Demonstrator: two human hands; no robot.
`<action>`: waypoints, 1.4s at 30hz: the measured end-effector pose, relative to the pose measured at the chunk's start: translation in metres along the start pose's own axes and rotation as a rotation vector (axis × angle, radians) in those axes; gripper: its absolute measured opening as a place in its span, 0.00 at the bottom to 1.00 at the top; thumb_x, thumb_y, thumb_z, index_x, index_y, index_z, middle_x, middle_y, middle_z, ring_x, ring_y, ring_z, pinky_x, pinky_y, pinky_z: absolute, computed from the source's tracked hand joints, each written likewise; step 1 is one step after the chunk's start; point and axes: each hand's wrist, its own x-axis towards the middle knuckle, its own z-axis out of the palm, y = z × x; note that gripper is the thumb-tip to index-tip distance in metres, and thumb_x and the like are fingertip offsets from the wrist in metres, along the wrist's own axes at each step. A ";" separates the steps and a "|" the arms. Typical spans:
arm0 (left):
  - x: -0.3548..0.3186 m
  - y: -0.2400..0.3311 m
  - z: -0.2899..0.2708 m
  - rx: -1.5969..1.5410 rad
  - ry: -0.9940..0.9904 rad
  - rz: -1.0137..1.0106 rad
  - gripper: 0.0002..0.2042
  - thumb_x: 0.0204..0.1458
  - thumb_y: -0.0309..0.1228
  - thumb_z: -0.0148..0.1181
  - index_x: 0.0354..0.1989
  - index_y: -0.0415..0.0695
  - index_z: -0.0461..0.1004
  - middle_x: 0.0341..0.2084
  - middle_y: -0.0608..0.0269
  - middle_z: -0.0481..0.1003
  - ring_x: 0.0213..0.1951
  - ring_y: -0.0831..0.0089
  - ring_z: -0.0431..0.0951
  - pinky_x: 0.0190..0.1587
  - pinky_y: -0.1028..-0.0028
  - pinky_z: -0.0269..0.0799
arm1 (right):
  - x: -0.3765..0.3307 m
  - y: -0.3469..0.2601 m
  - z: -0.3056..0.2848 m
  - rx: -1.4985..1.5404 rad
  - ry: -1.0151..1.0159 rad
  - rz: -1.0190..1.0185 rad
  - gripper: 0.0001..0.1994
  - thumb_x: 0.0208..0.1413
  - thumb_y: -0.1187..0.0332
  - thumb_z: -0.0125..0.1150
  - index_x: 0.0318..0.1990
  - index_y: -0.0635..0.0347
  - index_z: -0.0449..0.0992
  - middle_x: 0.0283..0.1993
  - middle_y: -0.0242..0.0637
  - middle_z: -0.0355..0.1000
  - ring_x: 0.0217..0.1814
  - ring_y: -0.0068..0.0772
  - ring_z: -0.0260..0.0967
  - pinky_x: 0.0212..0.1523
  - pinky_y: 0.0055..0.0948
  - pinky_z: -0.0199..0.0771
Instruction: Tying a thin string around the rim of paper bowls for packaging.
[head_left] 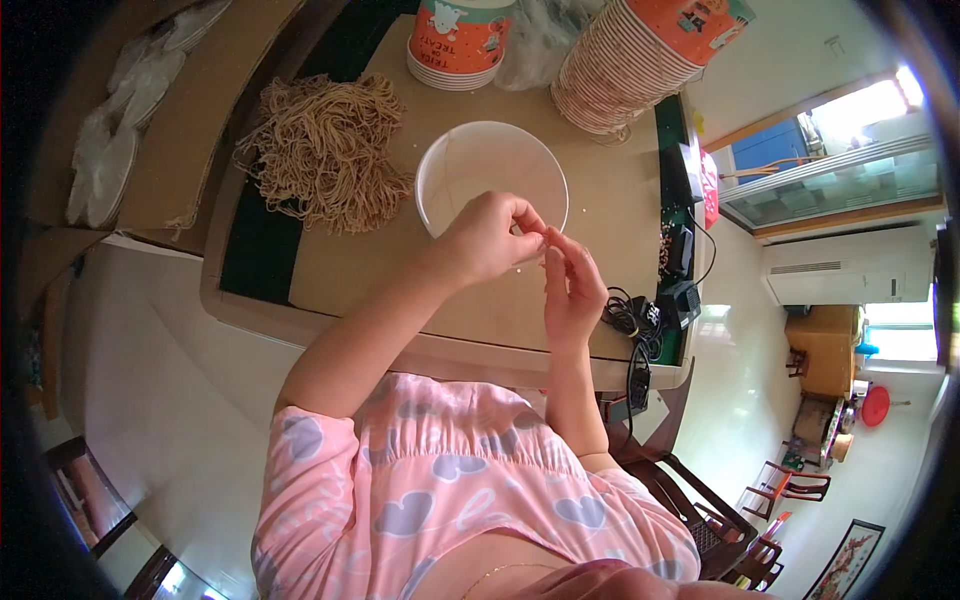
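Note:
Both my hands meet over the near rim of a white paper bucket (492, 165), whose open mouth faces up. My left hand (488, 240) is closed in a pinch, thumb against forefinger. Against its fingertips, my right hand (576, 298) pinches too. Whatever lies between the fingertips is too small to make out. A thin, cord-like line shows faintly inside the bucket on its left. To the left of the bucket lies a loose heap of beige cord (325, 150).
Orange printed buckets (455, 45) stand nested at the back, beside a clear plastic bag (535, 45). A long stack of buckets (625, 70) leans at back right. Black cables and adapters (640, 320) crowd the table's right edge. A cardboard box (190, 110) is at far left.

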 end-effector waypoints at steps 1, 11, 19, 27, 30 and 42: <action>-0.002 0.004 0.000 0.088 -0.011 -0.008 0.05 0.51 0.26 0.60 0.34 0.38 0.77 0.25 0.68 0.75 0.26 0.85 0.70 0.29 0.81 0.67 | -0.001 0.003 -0.002 0.070 -0.014 0.156 0.09 0.53 0.80 0.60 0.41 0.62 0.79 0.35 0.35 0.76 0.28 0.15 0.64 0.28 0.16 0.65; -0.008 -0.005 0.008 0.074 0.173 0.148 0.05 0.52 0.24 0.58 0.36 0.37 0.77 0.28 0.63 0.76 0.30 0.76 0.76 0.34 0.75 0.72 | 0.006 0.009 -0.003 0.084 0.019 0.125 0.03 0.52 0.79 0.62 0.33 0.63 0.74 0.25 0.23 0.68 0.24 0.11 0.58 0.26 0.13 0.59; -0.010 -0.007 0.009 0.351 0.222 0.298 0.04 0.50 0.24 0.59 0.33 0.39 0.77 0.30 0.57 0.74 0.26 0.68 0.76 0.32 0.72 0.71 | 0.007 0.005 -0.001 0.144 0.018 0.149 0.03 0.52 0.79 0.62 0.34 0.63 0.74 0.26 0.22 0.68 0.24 0.10 0.57 0.25 0.12 0.58; -0.015 -0.004 0.007 0.375 0.171 0.186 0.05 0.49 0.26 0.61 0.33 0.39 0.77 0.27 0.56 0.74 0.26 0.66 0.76 0.31 0.70 0.71 | 0.008 0.006 0.000 0.145 0.032 0.142 0.03 0.52 0.79 0.62 0.34 0.63 0.74 0.26 0.24 0.69 0.24 0.10 0.58 0.25 0.12 0.58; -0.015 -0.005 0.010 0.338 0.239 0.236 0.05 0.50 0.26 0.61 0.33 0.39 0.77 0.28 0.56 0.74 0.28 0.64 0.77 0.32 0.69 0.71 | 0.007 0.008 0.000 0.136 0.036 0.141 0.03 0.52 0.79 0.62 0.33 0.63 0.74 0.25 0.24 0.69 0.24 0.10 0.58 0.24 0.12 0.58; -0.017 0.000 0.011 0.422 0.318 0.336 0.02 0.47 0.24 0.61 0.29 0.39 0.75 0.27 0.58 0.73 0.28 0.63 0.76 0.31 0.69 0.71 | 0.011 0.001 -0.004 0.038 -0.045 0.112 0.05 0.50 0.79 0.62 0.35 0.62 0.75 0.27 0.24 0.70 0.23 0.10 0.57 0.23 0.13 0.57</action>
